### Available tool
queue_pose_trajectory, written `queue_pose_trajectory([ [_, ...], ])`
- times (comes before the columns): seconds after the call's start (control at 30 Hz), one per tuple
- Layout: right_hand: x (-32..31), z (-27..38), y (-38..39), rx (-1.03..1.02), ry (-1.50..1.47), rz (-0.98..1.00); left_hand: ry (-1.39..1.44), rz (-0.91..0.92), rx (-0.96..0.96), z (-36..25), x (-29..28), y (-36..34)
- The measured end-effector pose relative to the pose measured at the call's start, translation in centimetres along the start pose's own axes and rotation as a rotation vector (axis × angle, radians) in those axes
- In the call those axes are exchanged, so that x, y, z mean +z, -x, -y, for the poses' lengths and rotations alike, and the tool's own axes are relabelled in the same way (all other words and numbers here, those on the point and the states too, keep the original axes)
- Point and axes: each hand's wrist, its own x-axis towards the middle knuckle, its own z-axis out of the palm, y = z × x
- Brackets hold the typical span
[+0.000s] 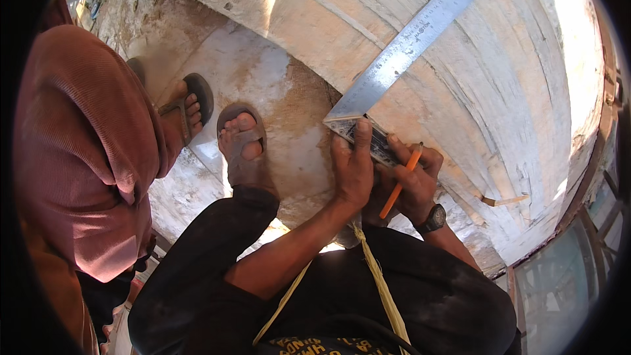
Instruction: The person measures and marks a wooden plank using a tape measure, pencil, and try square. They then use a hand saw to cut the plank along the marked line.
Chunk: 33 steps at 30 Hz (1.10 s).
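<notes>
A metal try square [411,46] lies with its long graduated blade slanting up to the right across a pale wooden board [473,92]. Its dark stock rests along the board's near edge. My left hand [353,169] is closed on the corner of the stock, thumb on top near the blade. Beside it, my right hand [419,184] has an orange pencil [398,187] between its fingers, the dark tip pointing up and away. The right fingers also reach the far end of the stock. Parts of both hands' undersides are hidden.
A person in a reddish-brown garment [85,144] stands close on my left, a sandalled foot [187,108] near mine. My sandalled foot [243,135] is on the stained floor [289,131]. A small wood sliver [506,200] lies on the board at right. Yellow cord [378,273] hangs over my lap.
</notes>
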Motion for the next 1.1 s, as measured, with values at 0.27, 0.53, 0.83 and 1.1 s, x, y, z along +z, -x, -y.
queue_pose_trajectory([
  [0.27,0.0,0.5,-0.6,0.007,0.038,0.024,0.024,-0.013,0.0,-0.2,-0.1,-0.8],
  [0.53,0.4,0.1,0.1,0.041,-0.059,-0.035,0.029,0.038,-0.007,0.1,-0.9,-0.9],
  [0.83,0.5,0.6,-0.9,-0.021,-0.043,-0.003,0.067,-0.096,0.059,-0.3,-1.4,-0.4],
  [1.1,-1.5,-2.0,-4.0,0.287,-0.334,-0.333,-0.61,0.151,1.084,-7.0,-3.8,-3.8],
])
